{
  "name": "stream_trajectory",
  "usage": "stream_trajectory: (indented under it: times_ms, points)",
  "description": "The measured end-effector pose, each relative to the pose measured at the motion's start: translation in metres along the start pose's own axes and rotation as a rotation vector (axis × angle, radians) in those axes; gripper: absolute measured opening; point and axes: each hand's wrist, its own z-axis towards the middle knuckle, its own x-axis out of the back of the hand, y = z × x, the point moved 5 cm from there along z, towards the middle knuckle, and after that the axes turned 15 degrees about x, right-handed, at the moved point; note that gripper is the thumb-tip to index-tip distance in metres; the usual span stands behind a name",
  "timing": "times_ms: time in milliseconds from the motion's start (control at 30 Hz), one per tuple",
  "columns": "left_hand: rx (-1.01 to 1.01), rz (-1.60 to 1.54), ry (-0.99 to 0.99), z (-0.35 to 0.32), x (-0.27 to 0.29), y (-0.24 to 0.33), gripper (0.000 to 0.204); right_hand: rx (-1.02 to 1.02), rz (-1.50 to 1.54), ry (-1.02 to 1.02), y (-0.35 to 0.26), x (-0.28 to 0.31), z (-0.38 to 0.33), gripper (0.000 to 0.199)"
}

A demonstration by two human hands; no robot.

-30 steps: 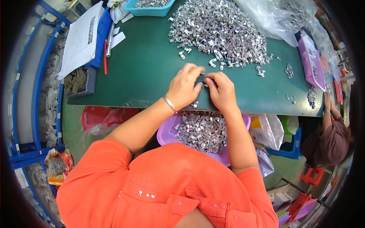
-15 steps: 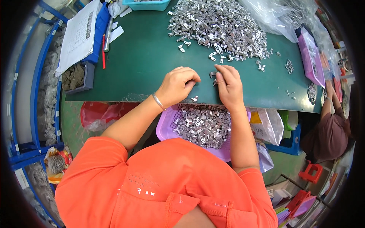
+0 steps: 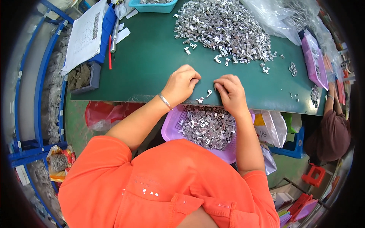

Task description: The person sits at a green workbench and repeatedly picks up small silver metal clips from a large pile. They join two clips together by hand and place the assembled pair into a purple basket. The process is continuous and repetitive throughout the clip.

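Observation:
Both of my hands are over the near edge of a green table. My left hand (image 3: 183, 84) has its fingers curled into a pinch; whatever may be in them is hidden. To the right of it, my right hand (image 3: 232, 93) has thumb and fingertips drawn together, and I cannot make out anything between them. Between the hands a small metal bracket (image 3: 209, 93) lies on the table, with another bent bracket (image 3: 200, 100) close to the edge. Below the edge, a purple basket (image 3: 168, 127) holds many similar silvery brackets (image 3: 209, 129).
A big heap of metal brackets (image 3: 228, 32) covers the table's far middle. Clear plastic bags (image 3: 272, 19) and a purple tray (image 3: 310, 64) are at right. Papers (image 3: 85, 38), a red pen (image 3: 110, 53) and a grey bin (image 3: 93, 78) stand left. A co-worker (image 3: 329, 133) sits far right.
My right hand's fingers have curled in, and the metal pieces at their tips are no longer visible there. A bracket now lies below, between the hands. The whole view has shifted slightly.

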Motion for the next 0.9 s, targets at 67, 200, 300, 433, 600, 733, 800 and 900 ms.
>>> stream_trajectory:
  times_ms: [67, 200, 300, 433, 600, 733, 800, 900]
  points:
    - [-0.047, 0.012, 0.061, -0.001, 0.001, 0.001, 0.008, -0.003, -0.045, 0.108, 0.005, 0.002, 0.001, 0.013]
    - [-0.007, 0.037, -0.101, -0.014, 0.001, 0.01, 0.016, 0.033, 0.012, 0.04, -0.007, -0.003, -0.002, 0.026]
    - [-0.364, 0.065, -0.191, -0.05, -0.01, 0.023, 0.016, 0.227, 0.096, -0.102, -0.045, -0.016, -0.017, 0.028]
    - [-0.303, -0.01, -0.24, -0.049, 0.009, 0.017, 0.017, 0.189, 0.281, -0.154, -0.048, 0.001, -0.028, 0.021]
    - [-0.108, 0.344, 0.481, 0.076, 0.045, -0.021, 0.045, 0.289, -0.28, -0.158, 0.0, 0.003, 0.048, 0.035]
    - [-0.012, 0.44, 0.47, 0.115, 0.019, -0.049, 0.032, 0.232, -0.399, -0.239, 0.043, -0.021, 0.069, 0.032]
    - [-0.098, 0.389, 0.391, 0.095, 0.003, -0.03, 0.033, 0.213, -0.294, -0.24, 0.04, -0.013, 0.054, 0.032]
    - [-0.151, 0.196, 0.12, 0.054, -0.015, -0.006, 0.048, 0.081, -0.233, -0.018, 0.047, 0.013, 0.029, 0.032]
